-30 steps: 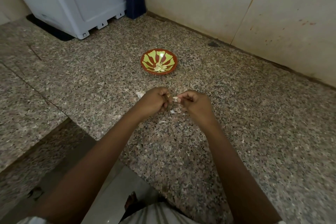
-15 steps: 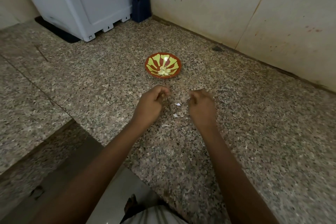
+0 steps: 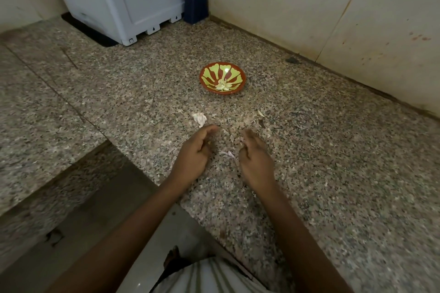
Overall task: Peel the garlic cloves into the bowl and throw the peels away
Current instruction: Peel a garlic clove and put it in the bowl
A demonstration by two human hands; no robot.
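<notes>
Entry, head view. The round red-brown bowl with a yellow-green petal pattern (image 3: 241,74) stands on the speckled granite counter (image 3: 333,162), well ahead of both hands. Pale peeled garlic cloves (image 3: 223,85) lie heaped on its near inner side, with long axes mostly left to right. Their tips are too small to read.

A thin pinkish peel sliver (image 3: 229,153) lies flat between the hands, its long axis roughly left to right. A crumpled white peel (image 3: 199,118) sits just beyond the left hand (image 3: 194,153).

The counter's front edge runs diagonally under the left forearm. The beige tiled wall (image 3: 309,7) bounds the far side, and bare granite lies right of the right hand (image 3: 256,158).

Both hands' fingers are curved and blurred, so we cannot tell whether either pinches anything.
</notes>
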